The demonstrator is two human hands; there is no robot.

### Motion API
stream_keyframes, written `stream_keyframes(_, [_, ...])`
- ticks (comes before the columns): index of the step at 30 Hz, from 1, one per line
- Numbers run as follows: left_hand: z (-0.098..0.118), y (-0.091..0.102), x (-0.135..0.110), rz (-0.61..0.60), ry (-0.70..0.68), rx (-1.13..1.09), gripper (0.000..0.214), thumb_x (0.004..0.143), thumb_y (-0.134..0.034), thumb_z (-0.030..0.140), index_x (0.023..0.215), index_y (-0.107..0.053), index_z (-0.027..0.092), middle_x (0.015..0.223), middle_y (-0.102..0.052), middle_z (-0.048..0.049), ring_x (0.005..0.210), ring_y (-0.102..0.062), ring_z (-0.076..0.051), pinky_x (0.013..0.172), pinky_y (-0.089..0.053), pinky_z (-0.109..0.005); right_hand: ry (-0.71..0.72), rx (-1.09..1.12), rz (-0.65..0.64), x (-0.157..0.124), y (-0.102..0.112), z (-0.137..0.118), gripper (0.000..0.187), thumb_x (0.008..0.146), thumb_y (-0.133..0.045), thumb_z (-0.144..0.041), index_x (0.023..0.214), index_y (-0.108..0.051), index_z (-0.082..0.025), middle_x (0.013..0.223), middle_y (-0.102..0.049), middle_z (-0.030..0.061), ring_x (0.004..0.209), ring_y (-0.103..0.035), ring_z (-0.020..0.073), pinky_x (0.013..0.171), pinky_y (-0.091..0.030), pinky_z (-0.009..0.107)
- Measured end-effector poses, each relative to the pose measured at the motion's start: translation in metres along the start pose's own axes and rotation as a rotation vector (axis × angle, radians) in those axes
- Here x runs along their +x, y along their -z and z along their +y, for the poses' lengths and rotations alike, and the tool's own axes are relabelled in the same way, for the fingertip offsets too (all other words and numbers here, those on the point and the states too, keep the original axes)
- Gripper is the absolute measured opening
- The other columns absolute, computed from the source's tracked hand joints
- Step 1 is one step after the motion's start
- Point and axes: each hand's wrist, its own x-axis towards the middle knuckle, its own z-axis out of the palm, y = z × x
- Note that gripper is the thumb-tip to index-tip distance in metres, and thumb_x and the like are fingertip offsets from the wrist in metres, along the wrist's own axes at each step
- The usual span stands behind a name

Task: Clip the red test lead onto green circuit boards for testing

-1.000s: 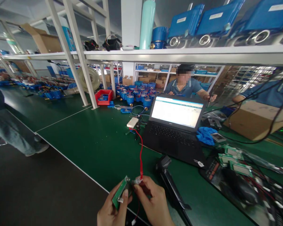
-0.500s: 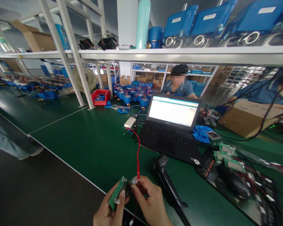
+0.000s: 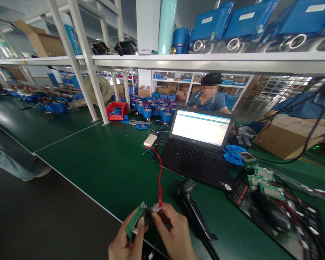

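Note:
My left hand (image 3: 127, 242) grips a small green circuit board (image 3: 135, 219) by its lower edge, low in the head view. My right hand (image 3: 173, 234) pinches a white connector (image 3: 155, 208) at the board's upper end. A red wire (image 3: 159, 173) runs from that connector up over the green table (image 3: 111, 162) to a small white box (image 3: 150, 140). An open black laptop (image 3: 197, 144) with a lit screen stands just right of the wire.
A black handheld scanner (image 3: 195, 213) lies right of my hands. Green boards and a black mouse (image 3: 271, 213) sit on a mat at right. Blue meters (image 3: 157, 110), a red bin (image 3: 116, 110) and a cardboard box (image 3: 289, 135) lie further back. Two people sit beyond the laptop.
Hands, board and connector keep the same hold; only the view shifts slightly. A person's legs at the left edge have moved further left.

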Motion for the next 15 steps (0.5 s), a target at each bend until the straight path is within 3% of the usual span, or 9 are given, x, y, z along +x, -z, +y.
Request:
stream_keyframes(3, [-0.004, 0.003, 0.011, -0.068, -0.039, 0.068, 0.034, 0.070, -0.071, 0.045, 0.094, -0.071, 0.022, 0.089, -0.073, -0.0021, 0.076, -0.070, -0.017, 0.071, -0.056, -0.015, 0.025, 0.004, 0.028, 0.000, -0.003, 0.000, 0.010, 0.087, -0.056, -0.019, 0.093, -0.064, -0.021, 0.079, -0.070, -0.0006, 0.069, -0.068, 0.0115, 0.064, -0.052, 0.015])
stream_keyframes(6, [-0.011, 0.007, 0.028, -0.129, -0.037, 0.046, 0.037, 0.069, -0.072, 0.046, 0.095, -0.071, 0.020, 0.092, -0.073, -0.0045, 0.076, -0.071, -0.021, 0.069, -0.059, -0.021, 0.016, 0.033, 0.084, 0.002, -0.005, 0.002, 0.012, 0.089, -0.055, -0.022, 0.096, -0.064, -0.021, 0.087, -0.071, 0.0023, 0.077, -0.070, 0.0141, 0.070, -0.055, 0.018])
stream_keyframes(10, [-0.017, 0.014, 0.046, -0.014, 0.012, -0.123, 0.037, 0.067, -0.077, 0.041, 0.093, -0.069, 0.016, 0.093, -0.071, -0.0053, 0.078, -0.070, -0.022, 0.069, -0.062, -0.027, -0.131, 0.103, 0.194, 0.011, 0.009, 0.007, 0.021, 0.091, -0.051, -0.033, 0.103, -0.060, -0.019, 0.094, -0.072, 0.0079, 0.083, -0.071, 0.0186, 0.074, -0.058, 0.027])
stream_keyframes(15, [-0.007, 0.020, 0.046, -0.056, 0.055, -0.294, 0.031, 0.070, -0.076, 0.035, 0.094, -0.068, 0.017, 0.089, -0.071, -0.0036, 0.078, -0.069, -0.021, 0.070, -0.063, -0.031, -0.342, -0.215, -0.119, 0.017, 0.052, 0.015, 0.041, 0.090, -0.040, -0.040, 0.115, -0.059, -0.013, 0.076, -0.070, 0.0085, 0.060, -0.069, 0.0206, 0.056, -0.058, 0.032])
